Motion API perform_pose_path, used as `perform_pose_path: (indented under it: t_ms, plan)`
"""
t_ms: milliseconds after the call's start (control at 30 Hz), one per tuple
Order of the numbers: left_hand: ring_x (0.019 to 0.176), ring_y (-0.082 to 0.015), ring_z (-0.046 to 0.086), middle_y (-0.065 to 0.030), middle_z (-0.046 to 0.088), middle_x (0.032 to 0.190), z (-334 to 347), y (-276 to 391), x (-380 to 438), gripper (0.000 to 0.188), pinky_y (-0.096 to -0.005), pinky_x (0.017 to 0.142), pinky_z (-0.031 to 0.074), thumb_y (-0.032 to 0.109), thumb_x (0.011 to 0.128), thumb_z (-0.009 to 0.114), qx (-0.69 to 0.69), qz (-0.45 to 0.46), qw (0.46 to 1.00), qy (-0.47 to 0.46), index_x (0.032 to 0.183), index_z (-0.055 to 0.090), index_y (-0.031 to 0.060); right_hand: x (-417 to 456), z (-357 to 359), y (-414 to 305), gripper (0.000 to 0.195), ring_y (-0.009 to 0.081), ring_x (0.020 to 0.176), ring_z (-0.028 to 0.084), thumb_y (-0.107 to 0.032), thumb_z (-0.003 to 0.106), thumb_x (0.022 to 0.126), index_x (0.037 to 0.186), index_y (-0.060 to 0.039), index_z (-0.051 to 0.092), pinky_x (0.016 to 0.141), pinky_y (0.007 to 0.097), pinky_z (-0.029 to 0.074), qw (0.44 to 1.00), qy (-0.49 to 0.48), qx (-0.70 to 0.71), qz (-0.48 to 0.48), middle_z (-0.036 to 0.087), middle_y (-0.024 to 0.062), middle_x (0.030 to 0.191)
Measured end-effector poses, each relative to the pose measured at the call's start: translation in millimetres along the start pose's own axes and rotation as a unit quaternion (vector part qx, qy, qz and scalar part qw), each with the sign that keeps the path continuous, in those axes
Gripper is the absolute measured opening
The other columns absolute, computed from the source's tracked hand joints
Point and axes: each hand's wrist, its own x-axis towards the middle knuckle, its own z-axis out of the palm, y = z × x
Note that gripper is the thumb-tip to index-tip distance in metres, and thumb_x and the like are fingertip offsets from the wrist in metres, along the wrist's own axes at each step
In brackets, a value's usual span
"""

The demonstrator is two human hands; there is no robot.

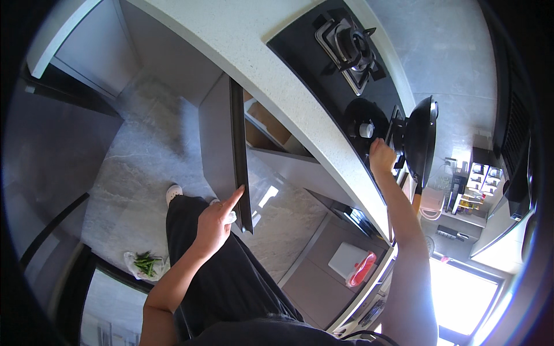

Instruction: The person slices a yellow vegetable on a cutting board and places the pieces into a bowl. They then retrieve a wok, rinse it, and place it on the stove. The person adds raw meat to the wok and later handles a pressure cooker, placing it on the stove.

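Observation:
My left hand [213, 229] is at the tall open drawer front [216, 134], its index finger extended against the dark top edge [240, 151]. A small white crumpled piece [231, 217], perhaps tissue, shows beneath its curled fingers. My right hand [382, 156] is bent into a loose fist over the front of the black gas hob [311, 56]. Just beyond its knuckles is a silvery control knob [366, 130]. The fingertips are hidden, so what they touch cannot be seen. Beside this hand a black wok [420, 138] with a wooden handle [417, 203] sits on the burner.
Pale trays [270, 119] show inside the pulled-out drawer below the speckled counter [225, 47]. A second burner [352, 45] is farther along the hob. Green vegetables [146, 264] lie in a plastic bag on the left. A white bin [344, 259] with a red liner hangs by the cabinets.

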Motion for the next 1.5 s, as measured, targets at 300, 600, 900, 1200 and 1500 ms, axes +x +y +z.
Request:
perform_pose_path:
  t_ms: [300,600,900,1200,1500]
  plan:
    - [0.064,-0.0237,0.058,-0.0073,0.058,0.072,8.0,2.5,0.4,0.088,-0.0349,0.063,0.050,-0.014,0.062,0.061,0.009,-0.008,1.000,0.002,0.142,0.045,0.0199,6.0,4.3,21.4,0.023,0.0295,0.052,0.062,-0.025,0.044,0.097,0.085,-0.0085,0.054,0.048,0.0410,0.048,0.984,0.020,-0.009,-0.177,0.061,0.0123,0.059]
    - [0.065,-0.0231,0.059,-0.0066,0.058,0.072,11.0,9.2,0.9,0.089,-0.0341,0.064,0.051,-0.014,0.062,0.061,0.016,-0.009,1.000,0.006,0.142,0.044,0.0212,6.0,11.1,23.7,0.024,0.0297,0.051,0.062,-0.027,0.043,0.097,0.085,-0.0093,0.054,0.046,0.0406,0.048,0.984,0.043,-0.014,-0.172,0.061,0.0111,0.059]
    - [0.066,-0.0247,0.062,-0.0095,0.064,0.079,14.4,7.9,-4.0,0.085,-0.0353,0.061,0.051,-0.012,0.067,0.059,0.056,0.014,0.998,0.035,0.143,0.042,0.0216,-4.0,-24.5,14.0,0.042,0.0243,0.060,0.066,-0.043,0.047,0.097,0.117,-0.0065,0.053,0.048,0.0343,0.050,0.992,-0.005,-0.013,-0.125,0.067,0.0125,0.073]
    - [0.068,-0.0322,0.063,-0.0179,0.062,0.076,37.5,32.5,-0.3,0.089,-0.0414,0.063,0.050,-0.007,0.076,0.056,0.000,-0.041,0.998,-0.054,0.152,0.021,0.0233,-111.0,-80.9,-48.3,0.016,0.0079,0.061,0.040,-0.013,0.052,0.098,0.112,-0.0055,0.053,0.055,0.0236,0.035,0.844,0.094,0.529,-0.005,0.051,0.0024,0.078]
    - [0.067,-0.0295,0.063,-0.0150,0.059,0.070,-56.1,-27.5,135.4,0.073,-0.0404,0.062,0.052,-0.001,0.082,0.057,0.175,0.008,0.973,0.150,0.148,0.028,0.0125,-246.4,-120.2,-126.7,0.011,0.0050,0.061,0.052,-0.012,0.058,0.094,0.098,-0.0036,0.065,0.053,0.0201,0.041,0.651,-0.330,0.677,-0.094,0.058,-0.0012,0.072]
